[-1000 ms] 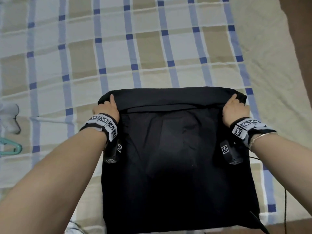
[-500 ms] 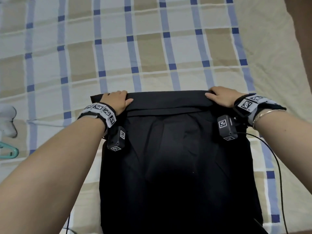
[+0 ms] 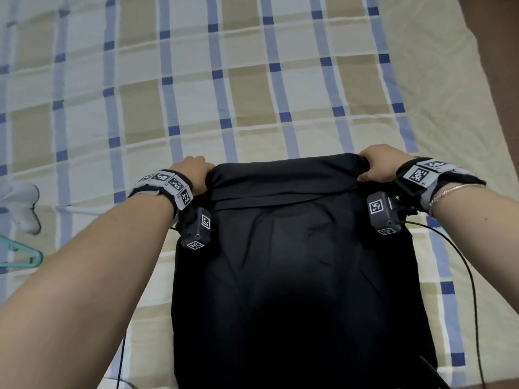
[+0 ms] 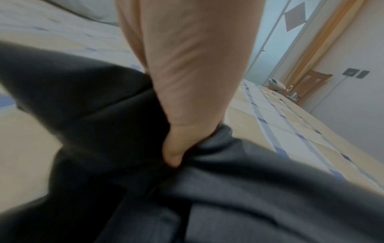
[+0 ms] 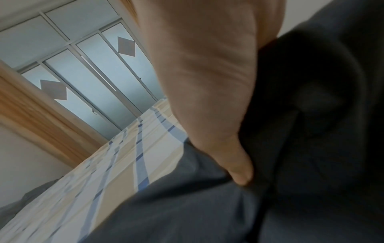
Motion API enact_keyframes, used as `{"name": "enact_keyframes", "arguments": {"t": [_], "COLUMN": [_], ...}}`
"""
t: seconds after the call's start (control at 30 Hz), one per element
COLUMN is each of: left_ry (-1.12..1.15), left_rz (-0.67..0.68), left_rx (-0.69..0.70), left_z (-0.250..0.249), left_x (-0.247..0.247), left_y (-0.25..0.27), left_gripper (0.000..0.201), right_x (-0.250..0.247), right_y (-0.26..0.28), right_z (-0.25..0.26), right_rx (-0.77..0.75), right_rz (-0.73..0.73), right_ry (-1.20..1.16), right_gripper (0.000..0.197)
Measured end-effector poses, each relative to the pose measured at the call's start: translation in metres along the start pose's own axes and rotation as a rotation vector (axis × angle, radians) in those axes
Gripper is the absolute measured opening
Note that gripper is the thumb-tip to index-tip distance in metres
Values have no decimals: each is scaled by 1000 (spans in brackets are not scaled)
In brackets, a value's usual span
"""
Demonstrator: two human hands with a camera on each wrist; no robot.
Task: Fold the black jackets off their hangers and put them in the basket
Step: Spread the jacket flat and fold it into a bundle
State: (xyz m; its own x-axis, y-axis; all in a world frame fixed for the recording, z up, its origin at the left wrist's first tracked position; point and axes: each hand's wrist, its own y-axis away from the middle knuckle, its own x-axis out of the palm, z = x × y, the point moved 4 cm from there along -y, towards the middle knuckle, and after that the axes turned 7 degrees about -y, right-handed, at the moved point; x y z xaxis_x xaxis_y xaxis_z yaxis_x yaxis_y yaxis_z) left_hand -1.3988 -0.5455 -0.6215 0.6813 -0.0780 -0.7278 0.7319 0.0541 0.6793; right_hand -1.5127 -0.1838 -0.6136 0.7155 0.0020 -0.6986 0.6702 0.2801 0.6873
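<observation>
A black jacket (image 3: 295,276) lies flat on the checked bed sheet (image 3: 252,94), reaching to the bed's near edge. The left hand (image 3: 193,172) and right hand (image 3: 379,167) each have their grip clamped on a far corner of its folded top — thumbs pressed into the cloth. A teal hanger (image 3: 25,256) lies by the left edge.

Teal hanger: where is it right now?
In the head view, the teal hanger lies on the checked bedsheet at the far left edge, beside the left forearm, apart from the black jacket.
</observation>
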Motion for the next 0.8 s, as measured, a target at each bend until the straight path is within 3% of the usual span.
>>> {"name": "enact_keyframes", "arguments": {"t": [0.27, 0.37, 0.47, 0.63, 0.8], "left_ry": [95, 146, 89, -66, -46], "left_rz": [-681, -838, -807, -505, -447], "left_rx": [-196, -225, -221, -140, -102], "left_z": [7, 12, 7, -23, -40], "left_x": [-81, -88, -62, 14, 60], "left_y": [46, 67, 87, 118, 148], "left_gripper": [32, 29, 30, 29, 18], "right_x": [-73, -81, -52, 28, 74], "right_y": [49, 75, 95, 123, 157], "right_z": [19, 24, 20, 2, -5], "right_rx": [-96, -131, -179, -179, -181], "right_rz": [-690, -864, -847, -604, -557], "right_ry": [-35, -16, 22, -27, -1], "right_gripper": [17, 16, 20, 29, 62]}}
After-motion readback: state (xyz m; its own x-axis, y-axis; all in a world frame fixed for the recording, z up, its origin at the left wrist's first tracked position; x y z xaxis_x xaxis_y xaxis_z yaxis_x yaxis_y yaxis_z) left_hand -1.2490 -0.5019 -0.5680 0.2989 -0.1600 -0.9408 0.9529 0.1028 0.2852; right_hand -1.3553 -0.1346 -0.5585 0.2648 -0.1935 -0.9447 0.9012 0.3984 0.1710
